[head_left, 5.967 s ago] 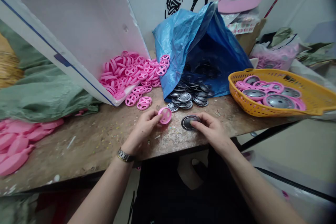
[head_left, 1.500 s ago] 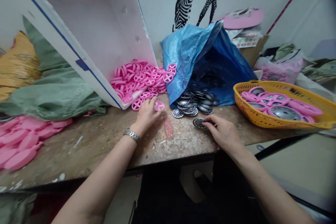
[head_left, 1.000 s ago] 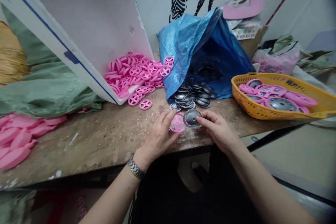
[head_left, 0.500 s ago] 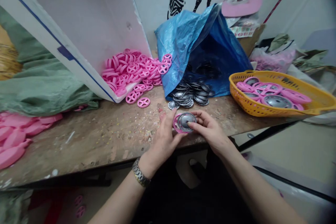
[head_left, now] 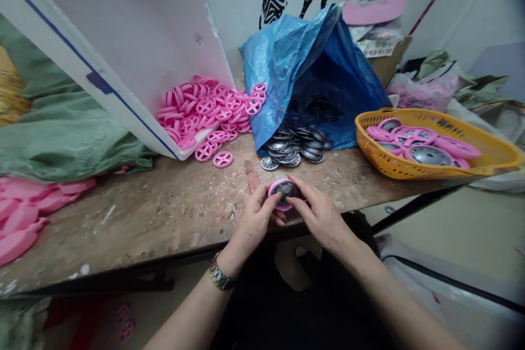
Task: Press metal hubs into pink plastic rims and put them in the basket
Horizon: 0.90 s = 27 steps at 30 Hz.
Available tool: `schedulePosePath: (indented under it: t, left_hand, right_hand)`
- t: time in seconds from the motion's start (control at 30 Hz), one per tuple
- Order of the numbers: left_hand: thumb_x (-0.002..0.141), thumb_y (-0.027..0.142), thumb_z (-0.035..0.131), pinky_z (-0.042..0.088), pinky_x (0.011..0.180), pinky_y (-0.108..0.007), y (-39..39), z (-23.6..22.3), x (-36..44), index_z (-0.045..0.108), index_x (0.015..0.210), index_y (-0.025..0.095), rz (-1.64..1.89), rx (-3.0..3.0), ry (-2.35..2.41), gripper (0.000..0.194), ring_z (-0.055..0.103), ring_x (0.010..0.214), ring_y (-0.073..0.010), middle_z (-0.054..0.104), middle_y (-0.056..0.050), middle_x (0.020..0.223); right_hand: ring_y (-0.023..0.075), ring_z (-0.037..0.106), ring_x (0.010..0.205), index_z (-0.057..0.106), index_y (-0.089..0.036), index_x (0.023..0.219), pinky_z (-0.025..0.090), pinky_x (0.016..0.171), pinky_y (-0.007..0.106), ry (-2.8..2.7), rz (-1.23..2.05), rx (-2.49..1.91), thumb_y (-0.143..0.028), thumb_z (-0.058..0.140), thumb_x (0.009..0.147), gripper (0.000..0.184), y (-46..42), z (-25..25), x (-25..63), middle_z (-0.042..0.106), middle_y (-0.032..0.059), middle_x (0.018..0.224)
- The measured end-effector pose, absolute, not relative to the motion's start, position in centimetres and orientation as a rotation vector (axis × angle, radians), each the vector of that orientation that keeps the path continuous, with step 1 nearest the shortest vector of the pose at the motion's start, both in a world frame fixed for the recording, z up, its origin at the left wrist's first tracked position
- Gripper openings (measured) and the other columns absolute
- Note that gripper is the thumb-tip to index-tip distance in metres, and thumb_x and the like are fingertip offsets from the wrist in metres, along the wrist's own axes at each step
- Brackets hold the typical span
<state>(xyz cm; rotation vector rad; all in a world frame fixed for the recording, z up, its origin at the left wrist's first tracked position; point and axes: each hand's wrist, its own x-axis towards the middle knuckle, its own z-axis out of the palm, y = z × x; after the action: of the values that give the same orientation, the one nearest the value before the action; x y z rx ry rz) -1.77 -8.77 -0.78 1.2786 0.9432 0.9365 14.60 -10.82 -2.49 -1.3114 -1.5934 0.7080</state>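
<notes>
By the front edge of the tabletop (head_left: 159, 213), left hand (head_left: 251, 224) and right hand (head_left: 324, 219) clasp a gray hubcap (head_left: 286, 186) and pink wheel (head_left: 283, 208), offset before, now aligned.

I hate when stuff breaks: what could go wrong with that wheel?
The left hand and right hand hold the pink wheel and grey disc together; uneven pushing might leave the disc crooked. The pair could also drop off the table, being held near its front edge.
</notes>
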Motion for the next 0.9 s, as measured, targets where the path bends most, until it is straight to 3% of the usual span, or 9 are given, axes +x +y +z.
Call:
schedulePosePath:
  t: [0.2, 0.33, 0.7, 0.9]
  left_hand:
    - [0.092, 0.037, 0.058, 0.057, 0.056, -0.021, -9.2, -0.9, -1.8, 0.062, 0.107, 0.017, 0.951, 1.385, 0.918, 0.026, 0.063, 0.064, -0.0105, 0.062, -0.002, 0.088]
    - [0.096, 0.039, 0.053, 0.056, 0.056, -0.022, -9.3, -0.7, -1.9, 0.061, 0.114, 0.018, 0.926, 1.52, 0.886, 0.029, 0.063, 0.064, -0.0104, 0.062, -0.002, 0.094]
    - [0.098, 0.042, 0.049, 0.043, 0.049, -0.019, -10.1, -1.6, -1.3, 0.065, 0.092, 0.016, 0.993, 1.714, 1.062, 0.032, 0.053, 0.054, -0.0086, 0.056, 0.002, 0.07]
    - [0.098, 0.043, 0.047, 0.045, 0.045, -0.019, -9.7, -1.0, -1.3, 0.063, 0.099, 0.017, 0.877, 1.621, 1.026, 0.031, 0.057, 0.053, -0.0093, 0.057, 0.001, 0.075]
  right_hand:
    - [0.0212, 0.068, 0.099, 0.07, -0.021, 0.108, 0.051, 0.088, 0.033, -1.426, 0.835, -1.232, -0.032, 0.058, 0.09, 0.024, -11.2, -1.7, 14.6, 0.074, 0.0044, 0.105]
    - [0.0179, 0.066, 0.083, 0.07, -0.021, 0.099, 0.05, 0.077, 0.029, -1.355, 0.918, -1.213, -0.033, 0.063, 0.086, 0.018, -11.3, -1.5, 14.8, 0.073, 0.0009, 0.088]
    - [0.0154, 0.06, 0.075, 0.069, -0.021, 0.088, 0.044, 0.069, 0.027, -1.356, 0.952, -1.234, -0.03, 0.063, 0.085, 0.011, -12.2, -1.9, 14.7, 0.066, -0.0017, 0.077]
    - [0.0161, 0.061, 0.071, 0.068, -0.019, 0.088, 0.046, 0.067, 0.028, -1.234, 1.072, -1.228, -0.037, 0.066, 0.081, 0.02, -11.6, -2.5, 14.7, 0.067, -0.0004, 0.075]
